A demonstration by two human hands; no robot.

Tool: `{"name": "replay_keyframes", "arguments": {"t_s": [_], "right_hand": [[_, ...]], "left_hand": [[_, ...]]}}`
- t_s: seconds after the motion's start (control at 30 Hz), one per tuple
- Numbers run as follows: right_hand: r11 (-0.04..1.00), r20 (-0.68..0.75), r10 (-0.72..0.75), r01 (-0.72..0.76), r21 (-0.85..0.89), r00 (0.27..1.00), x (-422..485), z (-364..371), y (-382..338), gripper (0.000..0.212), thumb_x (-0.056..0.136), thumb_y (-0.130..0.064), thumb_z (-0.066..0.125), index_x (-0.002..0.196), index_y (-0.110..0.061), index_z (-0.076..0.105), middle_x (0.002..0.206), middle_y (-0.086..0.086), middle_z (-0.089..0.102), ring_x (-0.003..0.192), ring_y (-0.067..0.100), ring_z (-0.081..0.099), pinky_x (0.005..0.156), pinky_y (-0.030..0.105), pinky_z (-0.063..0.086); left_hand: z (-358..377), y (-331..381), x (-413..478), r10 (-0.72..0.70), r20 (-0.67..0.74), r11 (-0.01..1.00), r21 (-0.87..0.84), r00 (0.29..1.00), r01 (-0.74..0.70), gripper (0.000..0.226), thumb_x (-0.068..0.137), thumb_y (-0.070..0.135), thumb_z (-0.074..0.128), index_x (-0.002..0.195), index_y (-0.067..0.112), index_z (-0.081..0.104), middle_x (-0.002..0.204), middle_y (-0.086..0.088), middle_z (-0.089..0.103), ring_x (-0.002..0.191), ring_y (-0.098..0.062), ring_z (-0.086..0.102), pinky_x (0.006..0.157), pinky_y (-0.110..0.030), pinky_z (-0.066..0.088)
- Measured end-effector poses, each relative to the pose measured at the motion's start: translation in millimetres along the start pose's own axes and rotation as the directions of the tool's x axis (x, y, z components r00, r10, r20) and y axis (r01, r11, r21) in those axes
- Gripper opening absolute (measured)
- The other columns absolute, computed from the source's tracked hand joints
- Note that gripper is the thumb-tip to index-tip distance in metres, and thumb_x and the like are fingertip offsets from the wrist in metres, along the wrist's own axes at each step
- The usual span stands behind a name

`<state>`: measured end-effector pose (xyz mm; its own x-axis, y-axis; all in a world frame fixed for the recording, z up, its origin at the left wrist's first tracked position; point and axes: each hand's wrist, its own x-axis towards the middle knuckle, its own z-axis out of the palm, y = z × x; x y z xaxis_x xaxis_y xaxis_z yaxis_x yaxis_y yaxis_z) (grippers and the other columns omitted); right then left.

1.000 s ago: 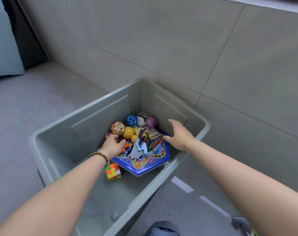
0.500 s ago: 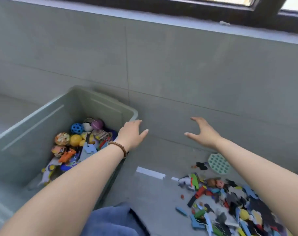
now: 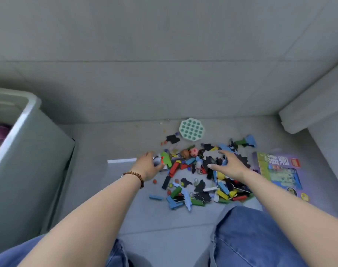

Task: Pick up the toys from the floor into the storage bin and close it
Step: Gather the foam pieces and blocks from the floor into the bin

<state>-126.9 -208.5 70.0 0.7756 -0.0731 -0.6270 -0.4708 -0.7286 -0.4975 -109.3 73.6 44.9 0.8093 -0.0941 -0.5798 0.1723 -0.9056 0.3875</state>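
On the floor ahead: I see a loose pile of toys (image 3: 201,176), made up of blocks, dark flat cut-outs and small balls, lying near the wall.
Left hand (image 3: 147,166): at the pile's left edge, fingers curved, thumb by a green piece (image 3: 166,159); I cannot tell whether it has hold of anything.
Right hand (image 3: 228,166): fingers spread and relaxed over the pile's right half, holding nothing.
Storage bin (image 3: 29,151): far left of my view, well apart from the pile, top open, something purple inside.
Round bubble toy (image 3: 191,129): flat on the floor just beyond the pile.
Printed box (image 3: 278,170): flat, at the pile's right edge.
Bracelet (image 3: 134,175): beads on my left wrist.
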Motion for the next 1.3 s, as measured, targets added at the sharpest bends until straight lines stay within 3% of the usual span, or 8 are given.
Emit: {"name": "replay_keyframes", "arguments": {"t_s": [0.13, 0.27, 0.37, 0.6, 0.87, 1.03, 1.17, 1.3], "right_hand": [[0.984, 0.019, 0.084, -0.086, 0.159, 0.996, 13, 30, 37, 0.072, 0.08, -0.041, 0.07, 0.14, -0.02, 0.037, 0.151, 0.004, 0.026, 0.137, 0.025, 0.031, 0.109, 0.04, 0.033], [0.947, 0.121, 0.092, -0.124, 0.296, 0.988, 13, 76, 53, 0.048, 0.079, -0.032, 0.074, 0.12, -0.019, 0.053, 0.128, 0.004, 0.048, 0.112, 0.017, 0.048, 0.088, 0.03, 0.042], [0.954, 0.1, 0.063, -0.09, 0.287, 0.993, 11, 111, 59, 0.047, 0.075, -0.028, 0.078, 0.115, -0.016, 0.056, 0.121, 0.003, 0.049, 0.104, 0.013, 0.048, 0.084, 0.022, 0.038], [0.972, -0.02, 0.023, -0.017, 0.236, 1.0, 11, 138, 71, 0.052, 0.069, -0.027, 0.083, 0.112, -0.014, 0.057, 0.112, 0.003, 0.043, 0.095, 0.01, 0.051, 0.088, 0.013, 0.041], [0.974, -0.166, 0.059, -0.02, 0.224, 0.984, 8, 166, 70, 0.062, 0.071, -0.036, 0.079, 0.125, -0.022, 0.052, 0.128, 0.003, 0.042, 0.127, 0.021, 0.028, 0.102, 0.026, 0.03], [0.995, 0.027, -0.04, 0.037, 0.098, 0.999, 10, 146, 72, 0.069, 0.072, -0.036, 0.079, 0.131, -0.018, 0.049, 0.13, 0.006, 0.043, 0.125, 0.021, 0.04, 0.107, 0.029, 0.032], [0.995, 0.197, -0.087, 0.097, -0.04, 0.977, 17, 91, 47, 0.065, 0.074, -0.036, 0.078, 0.13, -0.018, 0.05, 0.132, 0.003, 0.045, 0.116, 0.019, 0.049, 0.094, 0.027, 0.04], [0.991, 0.207, -0.094, 0.071, 0.116, 0.974, 18, 76, 31, 0.052, 0.077, -0.031, 0.076, 0.122, -0.016, 0.055, 0.124, 0.004, 0.05, 0.101, 0.015, 0.055, 0.08, 0.019, 0.045]], "left_hand": [[43, 4, 14, -0.068, 0.109, 0.984, -0.154, 0.992, 0.085, 0.062, 0.089, 0.044, 0.056, 0.14, 0.015, 0.036, 0.142, -0.01, 0.04, 0.12, -0.026, 0.051, 0.099, -0.032, 0.042], [77, -3, 15, 0.019, 0.127, 0.993, -0.116, 0.992, -0.004, 0.053, 0.086, 0.042, 0.062, 0.133, 0.023, 0.046, 0.134, -0.003, 0.047, 0.114, -0.02, 0.052, 0.097, -0.031, 0.043], [95, -10, 11, 0.054, 0.131, 0.988, -0.152, 0.99, -0.034, 0.044, 0.082, 0.041, 0.067, 0.12, 0.023, 0.055, 0.122, 0.001, 0.053, 0.101, -0.016, 0.054, 0.092, -0.032, 0.047], [123, -31, 4, 0.081, 0.108, 0.997, -0.002, 0.991, -0.082, 0.065, 0.073, 0.049, 0.073, 0.129, 0.029, 0.047, 0.123, 0.001, 0.048, 0.114, -0.018, 0.047, 0.092, -0.035, 0.047], [147, -35, -7, 0.1, 0.038, 0.994, -0.037, 0.994, -0.099, 0.089, 0.067, 0.053, 0.077, 0.141, 0.033, 0.031, 0.132, 0.002, 0.042, 0.121, -0.02, 0.043, 0.093, -0.04, 0.049], [124, -35, -2, 0.147, 0.138, 0.986, 0.059, 0.979, -0.157, 0.09, 0.07, 0.051, 0.075, 0.144, 0.032, 0.027, 0.139, -0.001, 0.04, 0.125, -0.021, 0.042, 0.1, -0.04, 0.043], [52, -22, 6, 0.19, 0.215, 0.939, 0.244, 0.958, -0.241, 0.08, 0.077, 0.048, 0.069, 0.143, 0.026, 0.031, 0.137, -0.002, 0.047, 0.122, -0.02, 0.048, 0.099, -0.034, 0.041], [7, -21, 8, 0.166, 0.116, 0.967, 0.176, 0.979, -0.184, 0.062, 0.08, 0.046, 0.067, 0.133, 0.021, 0.045, 0.126, 0.0, 0.055, 0.103, -0.019, 0.054, 0.085, -0.026, 0.042]]}}
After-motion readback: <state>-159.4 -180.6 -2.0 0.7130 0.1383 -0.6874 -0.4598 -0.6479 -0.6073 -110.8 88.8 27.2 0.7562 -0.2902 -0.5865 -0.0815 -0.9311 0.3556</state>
